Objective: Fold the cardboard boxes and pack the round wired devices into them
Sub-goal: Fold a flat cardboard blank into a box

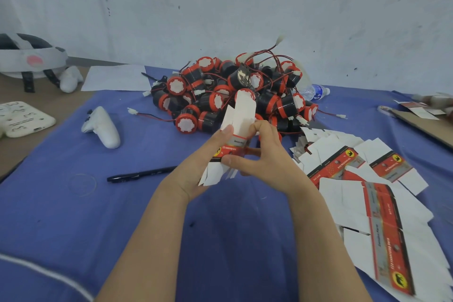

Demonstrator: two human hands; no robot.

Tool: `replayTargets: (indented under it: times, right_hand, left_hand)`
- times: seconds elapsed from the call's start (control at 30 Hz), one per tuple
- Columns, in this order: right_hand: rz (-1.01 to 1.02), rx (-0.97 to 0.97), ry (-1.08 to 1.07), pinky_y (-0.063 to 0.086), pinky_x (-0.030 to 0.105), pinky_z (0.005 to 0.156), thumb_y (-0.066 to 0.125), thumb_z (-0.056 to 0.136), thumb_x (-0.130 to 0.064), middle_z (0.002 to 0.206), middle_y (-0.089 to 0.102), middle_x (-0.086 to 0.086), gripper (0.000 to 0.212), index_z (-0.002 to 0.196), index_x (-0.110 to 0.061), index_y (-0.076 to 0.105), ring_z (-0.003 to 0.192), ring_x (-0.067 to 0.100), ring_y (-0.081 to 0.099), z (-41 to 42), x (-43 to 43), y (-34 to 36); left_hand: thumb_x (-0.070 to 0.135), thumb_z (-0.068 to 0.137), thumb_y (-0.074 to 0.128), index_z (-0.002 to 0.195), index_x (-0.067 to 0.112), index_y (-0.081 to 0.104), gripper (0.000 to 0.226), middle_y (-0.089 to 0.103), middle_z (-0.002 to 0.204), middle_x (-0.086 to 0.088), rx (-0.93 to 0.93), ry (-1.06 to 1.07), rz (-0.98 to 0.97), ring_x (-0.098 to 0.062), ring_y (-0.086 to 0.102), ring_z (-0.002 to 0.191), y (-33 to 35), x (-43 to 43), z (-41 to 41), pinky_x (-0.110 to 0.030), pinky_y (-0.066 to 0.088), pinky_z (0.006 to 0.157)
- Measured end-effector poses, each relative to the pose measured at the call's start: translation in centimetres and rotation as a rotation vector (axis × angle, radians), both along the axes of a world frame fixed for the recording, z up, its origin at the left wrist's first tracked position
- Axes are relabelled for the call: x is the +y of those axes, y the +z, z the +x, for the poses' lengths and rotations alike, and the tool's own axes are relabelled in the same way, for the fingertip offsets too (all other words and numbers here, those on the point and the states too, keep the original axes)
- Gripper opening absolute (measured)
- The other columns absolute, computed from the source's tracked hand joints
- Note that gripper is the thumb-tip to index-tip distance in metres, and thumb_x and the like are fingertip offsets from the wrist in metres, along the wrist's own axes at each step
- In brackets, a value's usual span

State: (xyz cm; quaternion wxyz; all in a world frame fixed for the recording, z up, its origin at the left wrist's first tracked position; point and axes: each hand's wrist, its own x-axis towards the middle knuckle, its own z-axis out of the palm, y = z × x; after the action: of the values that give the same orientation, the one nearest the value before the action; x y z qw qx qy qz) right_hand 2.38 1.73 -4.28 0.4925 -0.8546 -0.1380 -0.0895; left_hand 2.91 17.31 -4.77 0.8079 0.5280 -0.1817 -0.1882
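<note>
Both hands hold one unfolded cardboard box point(241, 115) upright above the blue cloth, its white flaps sticking up and down and its red and grey printed band in the middle. My left hand point(208, 162) grips the box from the left side. My right hand point(264, 152) grips it from the right, thumb on the front. Behind the box lies a heap of round black and red wired devices point(228, 95). A spread of flat printed boxes point(375, 193) lies to the right.
A black pen point(141, 174) lies on the blue cloth point(73, 203) left of my arms. A white controller point(103, 126) and a white headset point(27, 59) are at the left. A plastic bottle point(316, 92) lies behind the heap. Brown cardboard point(426, 125) sits at the right edge.
</note>
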Motion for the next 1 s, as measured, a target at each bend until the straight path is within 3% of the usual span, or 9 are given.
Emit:
replayTargets:
  times: [0.17, 0.27, 0.4, 0.47, 0.57, 0.63, 0.8, 0.87, 1.0]
  right_hand:
    - [0.040, -0.027, -0.003, 0.055, 0.030, 0.085, 0.074, 0.062, -0.053, 0.120, 0.048, -0.003, 0.059, 0.098, -0.025, 0.038, 0.110, 0.018, 0.055, -0.5, -0.2, 0.5]
    - [0.127, -0.040, -0.035, 0.055, 0.020, 0.076, 0.070, 0.058, -0.058, 0.113, 0.054, -0.019, 0.058, 0.096, -0.031, 0.035, 0.098, 0.007, 0.062, -0.7, 0.0, 0.9]
    - [0.230, -0.074, -0.144, 0.055, 0.020, 0.078, 0.073, 0.074, -0.046, 0.116, 0.058, -0.015, 0.064, 0.124, -0.039, 0.034, 0.092, -0.002, 0.064, 0.0, 0.3, 0.4]
    - [0.264, -0.028, -0.148, 0.053, 0.016, 0.078, 0.070, 0.081, -0.041, 0.113, 0.059, -0.017, 0.068, 0.136, -0.035, 0.031, 0.095, -0.004, 0.062, 0.3, 0.5, 0.0]
    - [0.382, 0.038, -0.120, 0.052, 0.012, 0.069, 0.062, 0.090, -0.034, 0.102, 0.066, -0.019, 0.046, 0.131, -0.030, 0.042, 0.093, -0.002, 0.065, 0.9, 0.5, -0.7]
    - [0.435, 0.119, -0.124, 0.054, 0.016, 0.071, 0.055, 0.095, -0.037, 0.108, 0.067, -0.016, 0.039, 0.132, -0.027, 0.046, 0.095, -0.003, 0.065, 1.2, 0.7, -1.0]
    - [0.429, 0.231, -0.124, 0.045, 0.007, 0.050, 0.048, 0.098, -0.039, 0.099, 0.064, -0.015, 0.031, 0.128, -0.031, 0.043, 0.067, -0.012, 0.063, 1.4, 1.0, -1.5]
    - [0.431, 0.234, -0.126, 0.049, 0.010, 0.055, 0.047, 0.097, -0.044, 0.102, 0.065, -0.015, 0.035, 0.129, -0.030, 0.045, 0.073, -0.010, 0.065, 1.3, 1.0, -1.6]
    - [0.625, 0.332, -0.073, 0.053, 0.033, 0.084, 0.038, 0.094, -0.059, 0.117, 0.066, -0.006, 0.036, 0.120, -0.043, 0.057, 0.096, 0.009, 0.067, 1.6, 0.9, -1.4]
  left_hand:
    - [0.065, 0.068, 0.061, 0.089, 0.038, 0.078, 0.039, 0.074, 0.103, 0.002, -0.023, -0.002, 0.050, -0.014, 0.071, 0.096, -0.5, 0.1, 0.5, -0.024, 0.057, 0.074]
    - [0.069, 0.062, 0.067, 0.107, 0.032, 0.072, 0.058, 0.073, 0.110, 0.000, -0.070, 0.128, 0.094, -0.018, 0.070, 0.100, -0.8, -0.2, 1.0, -0.032, 0.058, 0.078]
    - [0.077, 0.056, 0.067, 0.118, 0.021, 0.062, 0.083, 0.073, 0.107, 0.001, -0.107, 0.432, 0.178, -0.019, 0.070, 0.098, -1.1, -1.1, 1.3, -0.038, 0.057, 0.084]
    - [0.081, 0.057, 0.065, 0.110, 0.021, 0.064, 0.080, 0.075, 0.098, 0.001, -0.076, 0.509, 0.235, -0.021, 0.072, 0.091, -1.3, -1.3, 1.5, -0.041, 0.058, 0.082]
    - [0.084, 0.057, 0.059, 0.105, 0.018, 0.065, 0.082, 0.074, 0.094, -0.002, 0.020, 0.548, 0.334, -0.028, 0.071, 0.090, -1.5, -1.2, 1.9, -0.046, 0.056, 0.083]
    - [0.079, 0.061, 0.057, 0.108, 0.017, 0.065, 0.079, 0.074, 0.098, -0.003, 0.080, 0.496, 0.351, -0.023, 0.071, 0.090, -1.7, -1.2, 2.1, -0.043, 0.055, 0.086]
    - [0.053, 0.084, 0.062, 0.122, 0.020, 0.055, 0.051, 0.070, 0.108, -0.002, 0.121, 0.415, 0.321, -0.022, 0.068, 0.099, -2.1, -1.3, 2.2, -0.047, 0.051, 0.096]
    - [0.047, 0.085, 0.064, 0.123, 0.016, 0.057, 0.049, 0.071, 0.108, -0.005, 0.127, 0.397, 0.292, -0.024, 0.069, 0.099, -2.0, -1.2, 2.2, -0.048, 0.052, 0.094]
    - [0.041, 0.090, 0.059, 0.108, 0.016, 0.067, 0.032, 0.074, 0.101, -0.008, 0.251, 0.345, 0.031, -0.024, 0.072, 0.091, -1.7, -0.6, 2.3, -0.041, 0.056, 0.083]
